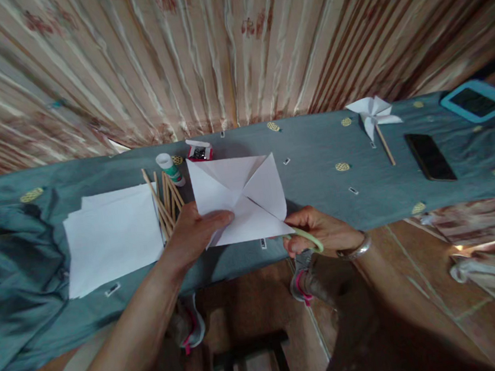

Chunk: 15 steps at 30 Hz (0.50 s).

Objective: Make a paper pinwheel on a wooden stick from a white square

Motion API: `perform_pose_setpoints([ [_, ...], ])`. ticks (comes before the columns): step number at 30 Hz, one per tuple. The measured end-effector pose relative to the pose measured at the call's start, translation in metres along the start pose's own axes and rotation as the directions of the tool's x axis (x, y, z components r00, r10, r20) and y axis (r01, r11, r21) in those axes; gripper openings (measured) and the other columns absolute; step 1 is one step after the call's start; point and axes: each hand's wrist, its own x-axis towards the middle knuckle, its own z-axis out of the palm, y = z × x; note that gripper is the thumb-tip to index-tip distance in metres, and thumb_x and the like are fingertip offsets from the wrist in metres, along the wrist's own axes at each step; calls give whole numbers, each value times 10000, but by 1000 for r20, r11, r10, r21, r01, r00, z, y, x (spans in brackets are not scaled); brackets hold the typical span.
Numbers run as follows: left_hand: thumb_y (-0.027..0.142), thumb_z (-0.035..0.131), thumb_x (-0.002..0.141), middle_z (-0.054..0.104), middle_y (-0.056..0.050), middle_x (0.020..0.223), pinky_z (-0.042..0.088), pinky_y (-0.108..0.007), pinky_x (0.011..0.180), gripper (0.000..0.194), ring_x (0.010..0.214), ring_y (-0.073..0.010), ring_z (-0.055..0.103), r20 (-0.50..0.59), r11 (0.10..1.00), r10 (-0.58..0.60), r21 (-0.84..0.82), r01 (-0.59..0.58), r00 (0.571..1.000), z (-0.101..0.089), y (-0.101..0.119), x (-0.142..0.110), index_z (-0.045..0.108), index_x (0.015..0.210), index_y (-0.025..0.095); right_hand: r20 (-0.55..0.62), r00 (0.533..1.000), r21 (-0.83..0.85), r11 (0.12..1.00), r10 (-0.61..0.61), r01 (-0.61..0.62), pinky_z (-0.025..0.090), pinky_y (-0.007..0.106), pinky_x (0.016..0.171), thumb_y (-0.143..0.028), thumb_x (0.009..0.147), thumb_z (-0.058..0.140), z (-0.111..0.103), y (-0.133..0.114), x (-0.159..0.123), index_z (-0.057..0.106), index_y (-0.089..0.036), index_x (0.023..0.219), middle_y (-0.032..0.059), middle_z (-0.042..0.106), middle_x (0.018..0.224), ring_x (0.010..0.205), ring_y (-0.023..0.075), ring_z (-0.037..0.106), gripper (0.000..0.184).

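A square sheet of white paper (255,175) with diagonal cuts running in from its corners is held above the table. My left hand (196,230) grips its lower left side, the thumb lying on top near the middle. At the lower right corner, my right hand (319,231) is closed round scissors with a pale green handle (311,239). The scissor blades are hidden by the paper. A silver bracelet (357,249) circles the right wrist.
Left of my hands lie a stack of white paper (113,236), several wooden sticks (164,204) and a glue stick (170,169). Behind stands a small red box (200,150). A finished pinwheel (374,116), a phone (430,157) and a blue-framed tablet (477,101) lie right.
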Motion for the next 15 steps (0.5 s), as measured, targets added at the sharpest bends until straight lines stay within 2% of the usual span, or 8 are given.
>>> perform_pose_setpoints([
  [8,278,772,580,754,-104,878,549,-319,723,297,777,-235,681,-34,999,14,42,-13,999,2,8,-5,726,839,140,7,1000,-16,999,29,-29,421,165,495,-406,660,814,-3,1,0,663,-113,705,-36,628,592,501,44,518,332],
  [15,269,767,549,757,-95,863,551,-337,743,320,811,-262,682,-49,999,-11,44,13,999,3,13,-7,719,836,137,-37,999,37,999,23,-21,405,152,457,-409,616,839,-1,2,-1,658,-122,661,-47,624,554,464,33,506,343],
])
